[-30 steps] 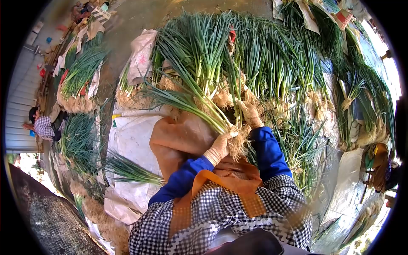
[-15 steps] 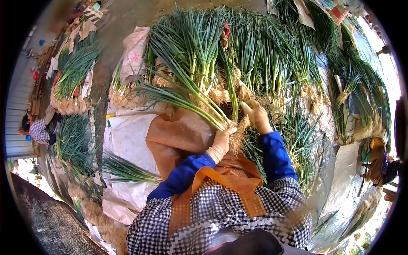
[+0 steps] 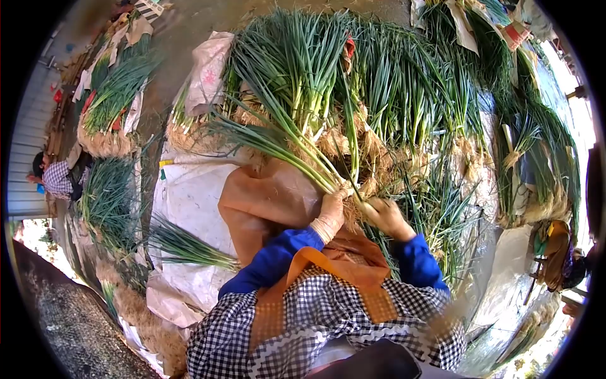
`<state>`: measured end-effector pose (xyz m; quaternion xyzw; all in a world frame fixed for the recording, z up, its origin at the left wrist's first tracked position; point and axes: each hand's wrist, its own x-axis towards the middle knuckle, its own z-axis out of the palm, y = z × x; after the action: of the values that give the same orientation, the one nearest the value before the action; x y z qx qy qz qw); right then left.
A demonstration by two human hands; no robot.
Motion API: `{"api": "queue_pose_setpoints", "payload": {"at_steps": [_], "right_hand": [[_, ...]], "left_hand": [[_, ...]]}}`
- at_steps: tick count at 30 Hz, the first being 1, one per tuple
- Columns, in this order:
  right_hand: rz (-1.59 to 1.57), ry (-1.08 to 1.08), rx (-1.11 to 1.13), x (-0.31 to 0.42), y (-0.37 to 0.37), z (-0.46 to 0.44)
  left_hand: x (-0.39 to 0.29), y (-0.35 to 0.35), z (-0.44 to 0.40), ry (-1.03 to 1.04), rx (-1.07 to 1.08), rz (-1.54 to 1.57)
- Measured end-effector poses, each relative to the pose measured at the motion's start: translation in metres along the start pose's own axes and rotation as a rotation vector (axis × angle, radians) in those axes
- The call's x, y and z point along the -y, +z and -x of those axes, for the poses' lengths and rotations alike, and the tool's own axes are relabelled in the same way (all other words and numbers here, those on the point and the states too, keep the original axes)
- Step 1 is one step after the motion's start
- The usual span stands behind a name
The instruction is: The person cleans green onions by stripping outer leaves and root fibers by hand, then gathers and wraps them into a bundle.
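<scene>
My left hand (image 3: pixel 331 208) is closed around the lower stalks of a few green onions (image 3: pixel 297 151), just above their pale, hairy roots. Their long leaves fan out to the upper left. My right hand (image 3: pixel 386 216), beside it, has curled fingers pinching the lower end of a thin green leaf (image 3: pixel 351 180) that slants up past the stalks. Below the hands, a brown apron (image 3: pixel 271 192) covers my lap. A large pile of green onions (image 3: pixel 290 57) lies right in front, roots toward me.
More green onions (image 3: pixel 410 76) spread to the right, and loose leaves (image 3: pixel 442 215) lie by my right arm. A small bunch (image 3: pixel 189 243) rests on a white sheet (image 3: pixel 189 196) at left. Another person (image 3: pixel 58 177) is at the far left, near other piles (image 3: pixel 113 107).
My right hand has come down and toward me from above the roots, its fingers going from spread to pinched on a thin leaf. My left hand keeps its hold.
</scene>
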<state>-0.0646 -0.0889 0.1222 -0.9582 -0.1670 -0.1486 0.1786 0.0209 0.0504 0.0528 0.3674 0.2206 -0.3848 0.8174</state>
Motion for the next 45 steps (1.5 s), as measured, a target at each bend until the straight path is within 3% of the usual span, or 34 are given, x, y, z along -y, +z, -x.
{"api": "queue_pose_setpoints", "payload": {"at_steps": [1, 2, 3, 4, 5, 6, 8, 9, 10, 11, 13, 15, 16, 17, 19, 21, 23, 25, 27, 28, 29, 30, 32, 33, 34, 35, 37, 39, 41, 42, 43, 45], "right_hand": [[-0.559, 0.493, 0.257, 0.002, -0.017, 0.021], [-0.967, 1.118, 0.258, 0.004, -0.035, 0.041], [-1.023, 1.233, 0.272, -0.013, -0.04, 0.072], [-0.66, 1.063, 0.406, -0.034, -0.035, 0.105], [-0.06, 0.941, 0.909, -0.098, 0.041, 0.193], [-0.056, 0.945, 0.91, -0.097, 0.038, 0.185], [0.271, 0.557, 0.691, -0.089, 0.027, 0.106], [0.015, 0.808, 0.456, -0.091, 0.031, 0.055], [-0.251, 1.043, 0.457, -0.078, 0.014, -0.006], [-0.752, 1.114, 0.136, -0.089, 0.059, -0.039], [-0.031, 0.361, 0.033, -0.117, 0.113, -0.06], [0.258, 0.241, 0.039, -0.098, 0.093, -0.073], [0.341, 0.142, -0.166, -0.09, 0.085, -0.074], [0.344, 0.148, -0.163, -0.081, 0.075, -0.069], [-0.979, 1.017, -0.017, -0.041, 0.028, -0.063], [-1.318, 0.898, -0.007, -0.004, -0.012, -0.034], [-1.546, 0.871, 0.222, 0.004, -0.03, 0.02], [-1.532, 0.861, 0.077, -0.006, -0.048, 0.07], [-1.165, 1.297, 0.468, -0.02, -0.064, 0.085], [-0.685, 0.991, 1.026, -0.053, -0.013, 0.115], [-0.231, 0.478, 1.43, -0.087, 0.037, 0.143], [-0.139, 0.383, 1.352, -0.11, 0.069, 0.156], [0.041, 0.693, 0.734, -0.105, 0.053, 0.091], [0.063, 0.793, 0.398, -0.101, 0.042, 0.056], [0.071, 0.859, 0.238, -0.104, 0.047, 0.025], [-0.011, 1.095, 0.387, -0.107, 0.045, -0.009], [0.022, 1.124, 0.515, -0.118, 0.072, -0.035], [-0.067, 1.064, 0.396, -0.133, 0.098, -0.027], [-0.413, 1.097, 0.201, -0.123, 0.07, -0.025], [-0.929, 1.074, -0.103, -0.101, 0.042, -0.017], [-1.269, 1.09, -0.144, -0.093, 0.029, -0.008], [-1.42, 1.132, -0.172, -0.067, 0.0, 0.002]], "left_hand": [[0.0, 0.001, 0.002, 0.053, -0.016, -0.002], [-0.008, 0.008, 0.01, -0.01, 0.057, 0.055], [-0.011, 0.01, 0.012, -0.015, 0.057, 0.055], [-0.014, 0.011, 0.012, -0.04, 0.057, 0.052], [-0.016, 0.013, 0.014, -0.066, 0.058, 0.05], [-0.02, 0.016, 0.02, -0.054, 0.063, 0.034], [-0.018, 0.014, 0.014, -0.051, 0.085, 0.009], [-0.014, 0.008, 0.013, -0.054, 0.095, -0.013], [-0.011, -0.002, 0.008, -0.095, 0.117, 0.036], [-0.014, 0.002, 0.009, -0.079, 0.127, 0.024], [-0.013, 0.008, 0.013, -0.025, 0.075, 0.005], [-0.01, 0.001, 0.008, -0.029, 0.094, -0.017], [-0.009, 0.001, 0.006, -0.019, 0.083, -0.008], [-0.008, 0.001, 0.005, -0.014, 0.074, 0.002], [-0.013, 0.006, 0.011, -0.028, 0.058, 0.02], [-0.018, 0.002, 0.013, -0.111, 0.191, 0.062], [-0.017, -0.007, 0.008, -0.181, 0.208, 0.188], [-0.024, 0.003, 0.011, -0.226, 0.048, 0.222], [-0.04, -0.007, 0.01, -0.352, 0.305, 0.314], [-0.051, -0.005, 0.014, -0.27, 0.375, 0.214], [-0.062, -0.001, 0.02, -0.189, 0.442, 0.114], [-0.081, 0.018, 0.038, -0.219, 0.527, 0.164], [-0.113, 0.036, 0.061, -0.208, 0.715, 0.226], [-0.119, 0.029, 0.056, -0.045, 0.837, 0.246], [-0.127, 0.035, 0.064, 0.032, 0.826, 0.251], [-0.135, 0.042, 0.072, 0.114, 0.815, 0.259], [-0.136, 0.044, 0.061, 0.062, 0.652, 0.089], [-0.115, 0.031, 0.044, -0.045, 0.483, 0.011], [-0.089, 0.007, 0.033, -0.153, 0.464, 0.104], [-0.078, 0.002, 0.031, -0.172, 0.376, 0.122], [-0.067, 0.0, 0.033, -0.2, 0.282, 0.139], [-0.057, 0.027, 0.052, -0.303, 0.293, 0.196]]}}
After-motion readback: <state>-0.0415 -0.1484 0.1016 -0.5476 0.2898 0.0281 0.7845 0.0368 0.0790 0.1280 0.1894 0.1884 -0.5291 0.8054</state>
